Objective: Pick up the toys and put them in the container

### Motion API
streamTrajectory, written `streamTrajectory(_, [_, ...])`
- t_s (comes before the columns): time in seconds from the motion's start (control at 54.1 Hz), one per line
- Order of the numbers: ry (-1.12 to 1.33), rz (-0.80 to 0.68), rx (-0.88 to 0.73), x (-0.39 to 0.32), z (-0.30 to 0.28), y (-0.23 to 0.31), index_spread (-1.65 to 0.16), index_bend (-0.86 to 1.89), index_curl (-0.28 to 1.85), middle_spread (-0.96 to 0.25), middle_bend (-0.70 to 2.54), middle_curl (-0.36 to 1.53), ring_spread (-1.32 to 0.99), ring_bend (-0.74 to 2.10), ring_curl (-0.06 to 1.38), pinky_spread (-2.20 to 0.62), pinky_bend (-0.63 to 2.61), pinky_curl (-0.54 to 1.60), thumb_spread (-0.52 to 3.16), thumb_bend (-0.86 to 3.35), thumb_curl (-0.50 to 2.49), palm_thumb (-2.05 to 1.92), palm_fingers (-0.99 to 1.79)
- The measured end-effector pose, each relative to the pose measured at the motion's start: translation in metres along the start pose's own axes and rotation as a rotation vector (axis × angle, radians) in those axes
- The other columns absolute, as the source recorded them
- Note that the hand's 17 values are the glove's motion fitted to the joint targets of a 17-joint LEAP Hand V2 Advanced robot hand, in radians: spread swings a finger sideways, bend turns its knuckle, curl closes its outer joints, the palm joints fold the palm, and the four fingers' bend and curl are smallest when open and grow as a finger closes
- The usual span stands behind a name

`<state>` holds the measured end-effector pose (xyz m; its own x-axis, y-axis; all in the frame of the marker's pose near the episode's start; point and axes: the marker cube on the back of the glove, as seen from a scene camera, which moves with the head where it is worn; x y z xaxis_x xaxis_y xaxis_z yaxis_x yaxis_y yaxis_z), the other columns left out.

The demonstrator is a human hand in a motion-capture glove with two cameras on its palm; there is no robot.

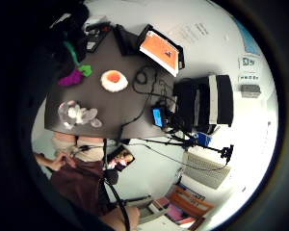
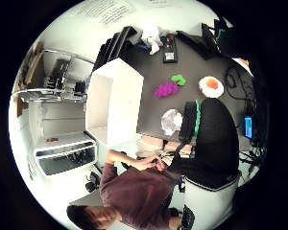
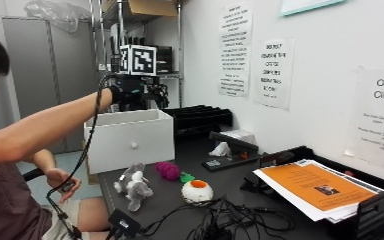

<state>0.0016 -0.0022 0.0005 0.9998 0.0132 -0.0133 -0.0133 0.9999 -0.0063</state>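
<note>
Posters and printed notices line the white wall behind a dark table where I sit, my right arm stretched out and raised. My gloved right hand hangs in the air above the white container, an open-topped box standing at the table's near end. Whether my fingers are spread or curled I cannot tell; the glove shows only as a dark mass from the outside view, and nothing visible sits in it.

Three toys lie on the table, all outside the container. A grey and white plush animal sits upright near the table's front edge, closest to me. Just beyond it lies a bunch of purple toy grapes with a green leaf. Beside those, toward the tangle of black cables, rests a white toy egg with an orange centre. The three sit near one another but apart.

From the thumb-side palm view, the container's hollow interior faces the camera, with the grapes and egg on the table beyond it.

My bare left hand is low by my lap, pinching a black cable. Farther along the table, a black tray holds papers topped by an orange sheet.
</note>
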Motion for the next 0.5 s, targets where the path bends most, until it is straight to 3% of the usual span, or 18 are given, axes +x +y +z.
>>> streamTrajectory(0.24, [0.033, 0.07, -0.019, 0.014, 0.0, -0.022, -0.17, 0.13, 0.1, -0.15, 0.16, 0.09, -0.21, 0.66, 0.22, -0.17, 0.68, 0.26, 1.23, 0.22, 0.09, 0.15, 0.37])
streamTrajectory(0.499, [0.094, 0.109, -0.041, 0.026, -0.001, -0.055, -0.21, 0.13, 0.14, -0.12, 0.18, 0.16, -0.21, 0.72, 0.26, -0.13, 0.8, 0.32, 1.52, 0.18, 0.16, 0.03, 0.09])
